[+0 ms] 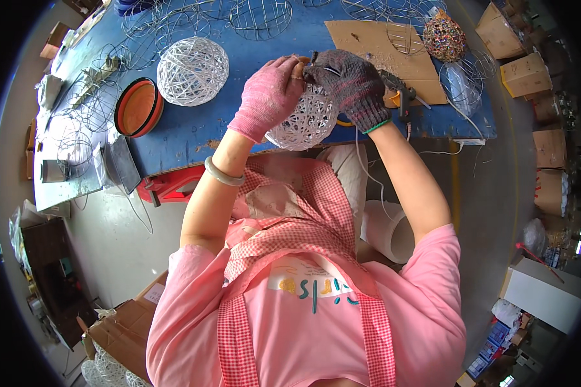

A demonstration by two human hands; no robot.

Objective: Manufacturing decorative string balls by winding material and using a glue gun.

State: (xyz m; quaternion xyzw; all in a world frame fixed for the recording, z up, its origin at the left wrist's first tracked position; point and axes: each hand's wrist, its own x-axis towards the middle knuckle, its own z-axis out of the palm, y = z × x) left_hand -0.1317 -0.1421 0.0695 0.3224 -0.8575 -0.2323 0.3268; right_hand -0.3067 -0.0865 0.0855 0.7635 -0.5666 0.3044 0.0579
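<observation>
A white openwork ball of wound cord (305, 122) is at the near edge of the blue table, beneath both hands. My left hand (271, 93), in a pink knit glove, has its fingers closed at the far upper side of this ball. Right beside it, my right hand (352, 84) in a dark grey knit glove is closed, fingertips nearly meeting the left ones. A thin white cord (372, 177) hangs from under the right wrist toward a white cylindrical container (388, 232) near my legs. The exact grip between the fingertips is partly hidden by the gloves.
A finished-looking white cord ball (193, 71) and an orange bowl with black bands (139, 108) stand left. Right are a glue gun (400, 97), cardboard sheet (384, 48) and multicoloured ball (444, 37). Wire frames (261, 16) lie at the back. Cartons (526, 74) line the right.
</observation>
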